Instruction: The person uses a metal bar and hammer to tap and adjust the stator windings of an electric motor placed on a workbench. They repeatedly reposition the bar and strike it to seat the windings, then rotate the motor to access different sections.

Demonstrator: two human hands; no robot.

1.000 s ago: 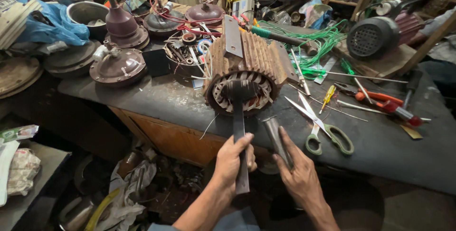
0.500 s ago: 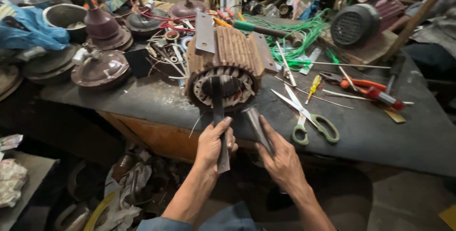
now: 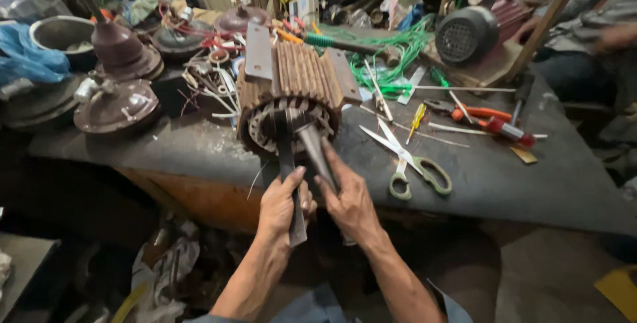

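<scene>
The person is working at the front edge of a dark bench [image 3: 531, 183], where a motor stator [image 3: 292, 100] with a ribbed brown casing is lying on its side, its open bore facing the person. The left hand [image 3: 282, 207] is gripping the handle of a hammer [image 3: 285, 157], with the fingers [image 3: 292, 180] clamped around the shaft; the hammer head is sitting at the mouth of the bore. The right hand [image 3: 352, 203] is holding a grey metal rod [image 3: 315, 154], the fingers closed on it and the index finger extended along its length; the rod's far end is reaching into the stator bore, just beside the hammer head. Both hands are sitting close together below the stator, over the bench edge. To the right of the stator, green-handled scissors [image 3: 411, 163] are lying flat on the bench, with a yellow screwdriver [image 3: 417, 118] and red-handled pliers [image 3: 478, 114] beyond them. A dark finned electric motor [image 3: 468, 34] is standing at the rear right, near a tangle of green wire [image 3: 398, 51]. Brown domed fan housings [image 3: 116, 104] are resting at the left.
</scene>
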